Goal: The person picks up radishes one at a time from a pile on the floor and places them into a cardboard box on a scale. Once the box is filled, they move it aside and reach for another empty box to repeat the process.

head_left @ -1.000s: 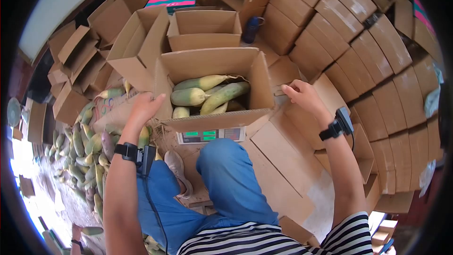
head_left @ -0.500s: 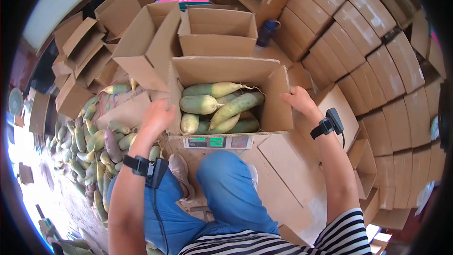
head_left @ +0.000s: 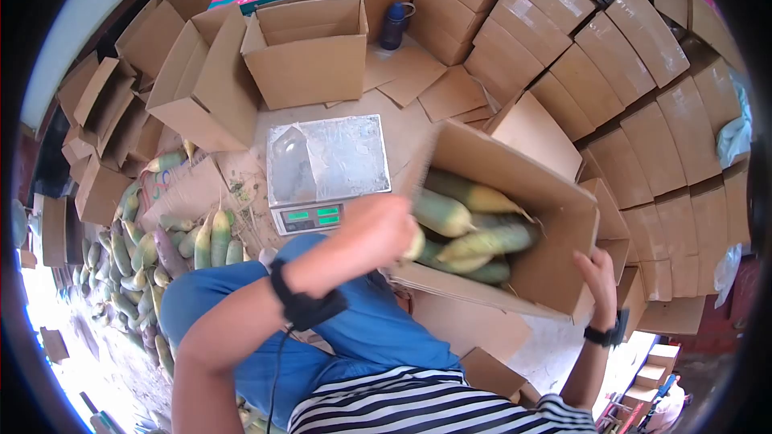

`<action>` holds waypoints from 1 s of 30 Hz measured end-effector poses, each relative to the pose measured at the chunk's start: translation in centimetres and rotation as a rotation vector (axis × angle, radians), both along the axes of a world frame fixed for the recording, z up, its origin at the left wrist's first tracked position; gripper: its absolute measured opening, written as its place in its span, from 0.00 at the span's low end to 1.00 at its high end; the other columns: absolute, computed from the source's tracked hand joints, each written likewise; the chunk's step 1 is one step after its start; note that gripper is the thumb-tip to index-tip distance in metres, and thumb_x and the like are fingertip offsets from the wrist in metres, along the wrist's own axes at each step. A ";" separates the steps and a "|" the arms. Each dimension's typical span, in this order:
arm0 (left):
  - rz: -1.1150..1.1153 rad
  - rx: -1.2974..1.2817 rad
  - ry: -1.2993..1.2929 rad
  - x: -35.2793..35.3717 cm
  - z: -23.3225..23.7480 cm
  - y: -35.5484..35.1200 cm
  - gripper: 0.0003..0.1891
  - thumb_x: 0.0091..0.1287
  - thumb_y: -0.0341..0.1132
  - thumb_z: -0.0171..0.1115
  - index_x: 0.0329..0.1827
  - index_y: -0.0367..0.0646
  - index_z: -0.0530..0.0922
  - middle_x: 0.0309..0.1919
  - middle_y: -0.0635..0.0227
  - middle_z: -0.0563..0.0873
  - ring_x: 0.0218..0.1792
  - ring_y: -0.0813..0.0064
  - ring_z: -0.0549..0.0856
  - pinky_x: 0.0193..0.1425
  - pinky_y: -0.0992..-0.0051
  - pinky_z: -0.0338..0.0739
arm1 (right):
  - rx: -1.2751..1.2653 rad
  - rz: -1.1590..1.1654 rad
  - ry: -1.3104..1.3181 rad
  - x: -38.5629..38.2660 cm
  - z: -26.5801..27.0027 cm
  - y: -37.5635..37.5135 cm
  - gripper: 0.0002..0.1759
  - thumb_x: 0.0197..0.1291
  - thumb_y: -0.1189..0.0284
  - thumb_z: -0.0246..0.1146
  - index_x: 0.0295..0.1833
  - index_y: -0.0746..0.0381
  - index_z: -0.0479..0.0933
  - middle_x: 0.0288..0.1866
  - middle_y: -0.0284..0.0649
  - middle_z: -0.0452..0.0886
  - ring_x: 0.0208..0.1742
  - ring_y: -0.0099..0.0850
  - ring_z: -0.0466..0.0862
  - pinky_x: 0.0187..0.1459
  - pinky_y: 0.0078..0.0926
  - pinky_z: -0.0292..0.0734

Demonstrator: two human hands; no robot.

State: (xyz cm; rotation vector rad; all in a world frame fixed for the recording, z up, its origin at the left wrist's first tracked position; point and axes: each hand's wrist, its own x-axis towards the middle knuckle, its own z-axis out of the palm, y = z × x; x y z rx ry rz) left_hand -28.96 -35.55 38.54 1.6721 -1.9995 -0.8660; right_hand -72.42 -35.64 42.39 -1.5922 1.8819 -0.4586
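Observation:
A cardboard box [head_left: 563, 217] with several green-and-white radishes [head_left: 486, 243] in it is off the scale, tilted, to the right of my knees. My left hand [head_left: 374, 229] is closed on its left wall, the fingers partly hidden and blurred. On the right wall, my right hand [head_left: 597, 277] grips the edge with the thumb at the rim. A digital scale [head_left: 346, 161] with a bare metal plate and lit green displays stands in front of my knees.
An open box [head_left: 310, 72] stands behind the scale, with another open box [head_left: 209, 96] beside it. Loose radishes [head_left: 133, 265] are heaped at left. Stacked closed boxes [head_left: 611, 112] line the right side, and a blue bottle [head_left: 394, 26] is at the back.
Both hands have lifted the box of radishes off the scale and swung it right and toward me, turning it. The scale's plate is now uncovered, and my view has shifted right.

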 end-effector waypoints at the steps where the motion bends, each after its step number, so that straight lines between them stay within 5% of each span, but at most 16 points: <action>1: -0.035 0.011 0.049 -2.6 -1.5 0.0 0.13 0.61 0.37 0.59 0.28 0.33 0.79 0.27 0.44 0.81 0.33 0.41 0.82 0.39 0.48 0.76 | 0.046 -0.051 0.128 -1.8 1.1 1.9 0.15 0.60 0.67 0.64 0.41 0.71 0.81 0.28 0.31 0.80 0.31 0.19 0.76 0.33 0.26 0.72; 4: -0.142 0.121 0.150 -10.5 -6.5 1.1 0.11 0.59 0.35 0.58 0.27 0.34 0.81 0.28 0.43 0.82 0.33 0.40 0.83 0.39 0.48 0.77 | -0.037 -0.151 0.292 -9.5 -0.6 7.7 0.17 0.57 0.66 0.65 0.32 0.74 0.77 0.19 0.44 0.72 0.24 0.24 0.74 0.28 0.33 0.70; 12: -0.450 0.404 0.076 -24.4 -16.7 6.7 0.09 0.57 0.31 0.58 0.33 0.36 0.85 0.33 0.46 0.87 0.38 0.46 0.87 0.42 0.51 0.80 | 0.198 -0.305 0.676 -20.9 -4.5 19.3 0.19 0.51 0.64 0.70 0.26 0.72 0.77 0.25 0.58 0.79 0.30 0.53 0.82 0.35 0.46 0.75; 15: -0.617 0.100 0.084 -22.8 -10.9 5.7 0.08 0.60 0.31 0.59 0.32 0.37 0.85 0.34 0.48 0.87 0.38 0.47 0.87 0.41 0.51 0.80 | 0.383 -0.256 0.903 -23.6 -9.4 22.4 0.19 0.49 0.57 0.70 0.30 0.65 0.82 0.32 0.56 0.83 0.37 0.54 0.84 0.41 0.47 0.78; 20: -0.623 0.104 0.094 -12.8 0.2 3.0 0.14 0.70 0.43 0.58 0.42 0.39 0.77 0.42 0.52 0.82 0.47 0.49 0.82 0.47 0.54 0.78 | 0.410 -0.337 0.989 -27.0 -12.8 25.5 0.18 0.52 0.58 0.68 0.34 0.64 0.85 0.34 0.54 0.85 0.40 0.52 0.86 0.43 0.46 0.81; 22: -0.452 0.060 0.049 -7.7 1.7 3.9 0.15 0.67 0.42 0.60 0.48 0.39 0.78 0.40 0.49 0.82 0.45 0.47 0.83 0.49 0.53 0.78 | 0.548 -0.369 1.055 -31.2 -14.2 24.7 0.14 0.58 0.64 0.61 0.39 0.62 0.87 0.43 0.54 0.86 0.48 0.50 0.87 0.48 0.46 0.82; 23: -0.397 0.065 0.023 -5.1 3.2 4.1 0.16 0.67 0.42 0.61 0.50 0.39 0.78 0.45 0.49 0.82 0.47 0.48 0.82 0.50 0.54 0.77 | 0.509 -0.380 1.028 -31.8 -14.4 22.8 0.17 0.59 0.59 0.61 0.40 0.61 0.87 0.40 0.53 0.86 0.44 0.52 0.86 0.48 0.47 0.80; 25: -0.238 -0.042 -0.042 -0.5 5.6 5.2 0.15 0.65 0.40 0.64 0.48 0.38 0.80 0.48 0.50 0.82 0.48 0.48 0.82 0.53 0.57 0.77 | 0.031 -0.247 0.921 -28.4 -12.4 18.2 0.17 0.63 0.60 0.61 0.45 0.64 0.83 0.41 0.52 0.84 0.45 0.53 0.83 0.49 0.48 0.78; 26: -0.132 -0.036 -0.137 1.7 6.3 6.1 0.15 0.64 0.38 0.65 0.48 0.38 0.80 0.48 0.50 0.82 0.49 0.48 0.82 0.54 0.58 0.77 | -0.132 -0.257 0.791 -24.2 -10.5 14.8 0.11 0.60 0.68 0.63 0.43 0.64 0.81 0.42 0.54 0.83 0.48 0.53 0.81 0.50 0.48 0.77; 30: 0.241 -0.056 -0.393 10.2 6.8 11.9 0.15 0.66 0.33 0.64 0.53 0.36 0.78 0.55 0.48 0.81 0.58 0.47 0.78 0.63 0.58 0.71 | -0.126 -0.047 0.583 -11.7 -7.5 4.0 0.13 0.62 0.66 0.63 0.48 0.60 0.82 0.47 0.49 0.83 0.51 0.49 0.82 0.52 0.43 0.78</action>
